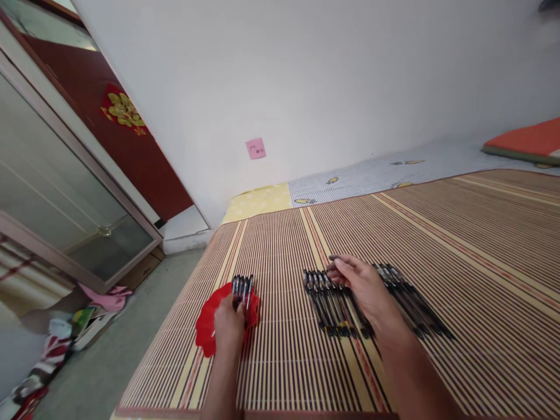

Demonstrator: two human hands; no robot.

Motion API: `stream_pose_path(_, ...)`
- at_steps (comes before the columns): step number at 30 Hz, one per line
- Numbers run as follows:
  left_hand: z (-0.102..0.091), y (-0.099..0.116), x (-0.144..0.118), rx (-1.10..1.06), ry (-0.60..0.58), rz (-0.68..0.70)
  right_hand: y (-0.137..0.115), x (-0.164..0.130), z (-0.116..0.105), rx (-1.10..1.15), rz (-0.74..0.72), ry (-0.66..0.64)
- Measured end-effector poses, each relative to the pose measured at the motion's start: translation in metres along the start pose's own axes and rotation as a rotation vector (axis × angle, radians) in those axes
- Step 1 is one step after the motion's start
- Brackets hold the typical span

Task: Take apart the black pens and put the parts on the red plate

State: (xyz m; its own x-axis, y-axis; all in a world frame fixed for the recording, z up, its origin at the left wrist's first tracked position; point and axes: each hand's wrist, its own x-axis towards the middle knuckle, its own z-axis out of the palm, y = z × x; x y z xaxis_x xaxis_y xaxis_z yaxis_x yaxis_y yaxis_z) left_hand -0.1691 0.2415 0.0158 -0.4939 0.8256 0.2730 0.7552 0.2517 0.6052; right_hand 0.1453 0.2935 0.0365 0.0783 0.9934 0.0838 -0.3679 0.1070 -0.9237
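Note:
My left hand [229, 324] is closed around several black pens [242, 286], bunched side by side with their ends up. It is over a red scallop-edged plate [205, 318], hiding part of it. My right hand [356, 283] pinches a dark pen [335, 257], of which only a short end shows past the fingertips. Beneath and left of that hand, a row of black pens [326, 303] lies side by side on the striped mat. More black pens [409, 300] lie to its right, and the wrist covers the middle of the row.
The striped bamboo mat [280, 361] covers the bed, with a patterned sheet [350, 181] showing along the wall. An orange cushion [529, 140] sits at the far right. A pink note [255, 149] is stuck to the wall. Left of the bed edge are the floor [105, 344] and a glass-panelled door [74, 192].

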Motion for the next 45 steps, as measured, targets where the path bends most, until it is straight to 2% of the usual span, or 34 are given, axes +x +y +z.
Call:
stream_pose_path(3, -0.008, 0.011, -0.009, -0.016, 0.097, 0.049, 0.000, 0.002, -0.003, 0.021, -0.015, 0.040)
stream_pose_path(6, -0.006, 0.033, -0.030, -0.114, 0.170, 0.098, 0.000, 0.004, -0.006, 0.030, -0.032, 0.071)
stream_pose_path(8, 0.005, 0.051, -0.047, -0.264, 0.089, 0.100, 0.000, 0.004, -0.008, 0.018, -0.041, 0.077)
stream_pose_path(10, 0.023, 0.069, -0.063, -0.348, -0.081, 0.109, 0.000, 0.003, -0.010, 0.006, -0.048, 0.074)
stream_pose_path(14, 0.062, 0.095, -0.079, -0.215, -0.281, 0.099, 0.000, 0.003, -0.013, -0.001, -0.064, 0.067)
stream_pose_path(17, 0.081, 0.106, -0.079, -0.106, -0.324, 0.056, -0.003, 0.004, -0.014, 0.000, -0.057, 0.064)
stream_pose_path(22, 0.090, 0.116, -0.074, 0.003, -0.329, -0.010, -0.010, 0.004, -0.012, 0.041, -0.049, 0.088)
stream_pose_path(29, 0.087, 0.115, -0.071, 0.133, -0.358, 0.045, -0.006, 0.006, -0.013, 0.015, -0.053, 0.088)
stream_pose_path(31, 0.084, 0.110, -0.071, 0.146, -0.356, 0.041, -0.001, 0.008, -0.014, -0.083, -0.054, 0.072)
stream_pose_path(34, 0.077, 0.099, -0.070, 0.110, -0.349, 0.038, 0.009, 0.008, -0.012, -0.363, -0.067, -0.040)
stream_pose_path(37, 0.068, 0.084, -0.071, -0.098, -0.314, 0.022, 0.019, 0.002, -0.003, -0.706, -0.085, -0.182)
stream_pose_path(39, 0.063, 0.074, -0.073, -0.389, -0.288, -0.021, 0.025, -0.003, 0.006, -0.910, -0.077, -0.242)
stream_pose_path(42, 0.058, 0.066, -0.079, -0.904, -0.313, -0.213, 0.030, -0.010, 0.020, -1.145, -0.046, -0.276)
stream_pose_path(45, 0.059, 0.064, -0.083, -1.217, -0.350, -0.390, 0.035, -0.015, 0.028, -1.313, 0.009, -0.290)
